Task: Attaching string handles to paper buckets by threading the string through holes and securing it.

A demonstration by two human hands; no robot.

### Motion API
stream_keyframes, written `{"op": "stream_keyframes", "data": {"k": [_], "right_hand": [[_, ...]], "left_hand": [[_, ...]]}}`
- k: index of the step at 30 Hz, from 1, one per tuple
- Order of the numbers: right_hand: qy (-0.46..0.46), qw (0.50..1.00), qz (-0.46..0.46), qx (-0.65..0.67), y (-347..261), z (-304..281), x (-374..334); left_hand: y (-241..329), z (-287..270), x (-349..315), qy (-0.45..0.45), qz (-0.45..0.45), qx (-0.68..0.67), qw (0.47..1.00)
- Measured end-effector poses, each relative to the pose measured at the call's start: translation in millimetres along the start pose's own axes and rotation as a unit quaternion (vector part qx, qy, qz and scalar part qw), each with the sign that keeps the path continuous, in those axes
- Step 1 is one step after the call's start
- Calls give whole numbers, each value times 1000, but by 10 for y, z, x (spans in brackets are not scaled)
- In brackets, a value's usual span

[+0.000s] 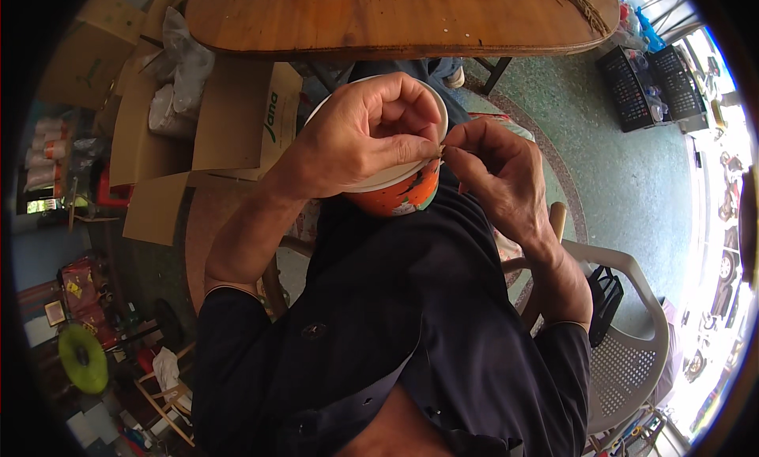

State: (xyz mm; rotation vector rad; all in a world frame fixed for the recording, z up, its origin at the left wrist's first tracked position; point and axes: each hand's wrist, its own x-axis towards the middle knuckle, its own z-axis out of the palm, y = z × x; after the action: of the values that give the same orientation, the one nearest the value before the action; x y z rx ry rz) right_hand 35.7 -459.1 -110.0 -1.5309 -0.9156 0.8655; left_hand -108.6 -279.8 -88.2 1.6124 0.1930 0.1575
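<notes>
An orange paper tub (399,200) with a white rim and dark printed shapes rests at my lap. Above its opening, my left hand (378,137) is closed, with thumb and curled fingers meeting at the far right of the rim. There my right hand (500,172) pinches too, thumb against forefinger, just outside the tub. Between both sets of fingertips shows a tiny tan piece (440,150), too small for me to tell its kind. My left hand hides most of the inside of the tub.
Ahead stands a wooden table (403,18) with dried stalks (583,0) at its right corner. An open cardboard box (229,125) holding plastic-wrapped items is at left. Black crates (652,89) stand on the floor at right; a grey chair (628,370) is close on my right.
</notes>
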Motion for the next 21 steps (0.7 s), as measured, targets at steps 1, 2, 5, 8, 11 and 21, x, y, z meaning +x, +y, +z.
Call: {"op": "stream_keyframes", "data": {"k": [1, 2, 5, 8, 11, 21], "right_hand": [[-2, 1000, 1, 2, -7, 3, -1], [-1, 1000, 1, 2, -8, -1, 3], [-19, 1000, 17, 8, 10, -9, 20], [-9, 998, -22, 56, 89, 26, 11], [21, 997, -70, 31, 131, 66, 14], [65, 964, -213, -143, 132, 59, 22]], "left_hand": [[-35, -22, 12, -16, -4, -26, 1000], [-51, -37, 23, -17, -4, -26, 1000], [-62, -60, 43, -44, -25, -113, 992], [-52, -58, 54, -34, -50, -127, 990], [-78, -64, 59, 3, -62, -142, 988], [-92, -91, 61, 20, -56, -127, 990]]}}
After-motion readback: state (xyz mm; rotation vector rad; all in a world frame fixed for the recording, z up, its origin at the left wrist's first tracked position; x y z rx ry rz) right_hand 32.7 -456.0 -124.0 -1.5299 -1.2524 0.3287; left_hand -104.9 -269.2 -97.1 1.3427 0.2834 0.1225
